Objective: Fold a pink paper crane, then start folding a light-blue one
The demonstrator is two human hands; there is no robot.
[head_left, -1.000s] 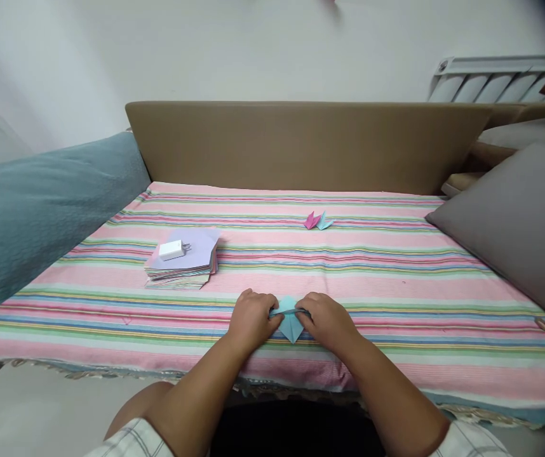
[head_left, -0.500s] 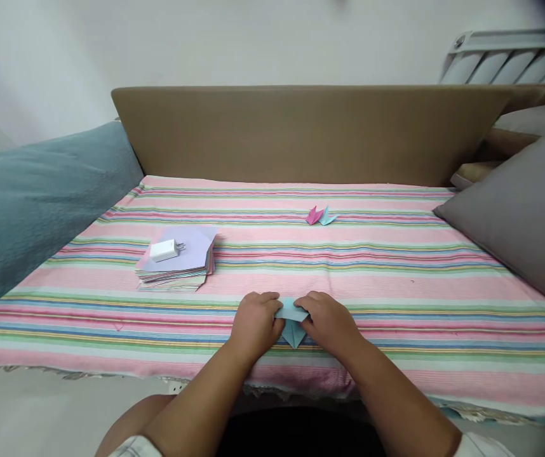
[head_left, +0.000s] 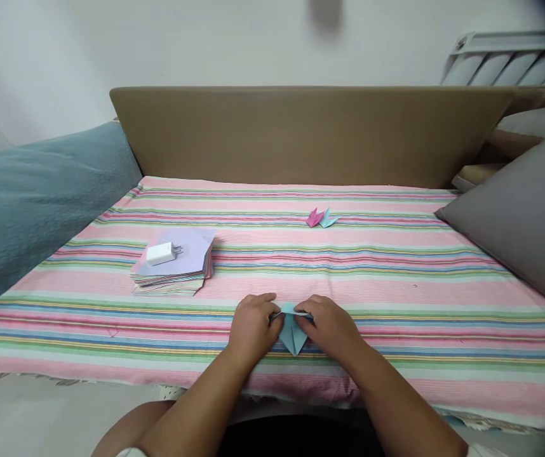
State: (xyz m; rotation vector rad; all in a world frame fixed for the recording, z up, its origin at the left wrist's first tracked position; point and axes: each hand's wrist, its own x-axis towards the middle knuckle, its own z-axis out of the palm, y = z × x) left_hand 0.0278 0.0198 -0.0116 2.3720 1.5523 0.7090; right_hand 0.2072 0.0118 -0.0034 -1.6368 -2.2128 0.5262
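Note:
A light blue folded sheet of origami paper [head_left: 294,336] lies on the striped cloth near the front edge, its point towards me. My left hand [head_left: 254,325] pinches the paper's left upper side between thumb and fingers. On the other side, my right hand [head_left: 328,324] grips the right upper side the same way. Between the hands a flap stands up along the top, seen almost edge-on. A crease line runs down the middle of the lower part. The fingertips cover the side corners.
A stack of coloured paper [head_left: 177,279] with a white charger plug [head_left: 161,253] on top sits to the left. Further back lie a pink folded paper figure [head_left: 314,218] and a light blue one [head_left: 328,219]. A grey cushion [head_left: 520,216] is at right, a blue-green cushion [head_left: 48,197] at left.
The blue paper's top flap, earlier showing its broad face, has tilted up to a thin edge. More of the creased lower part shows. Both hands keep hold of the sides.

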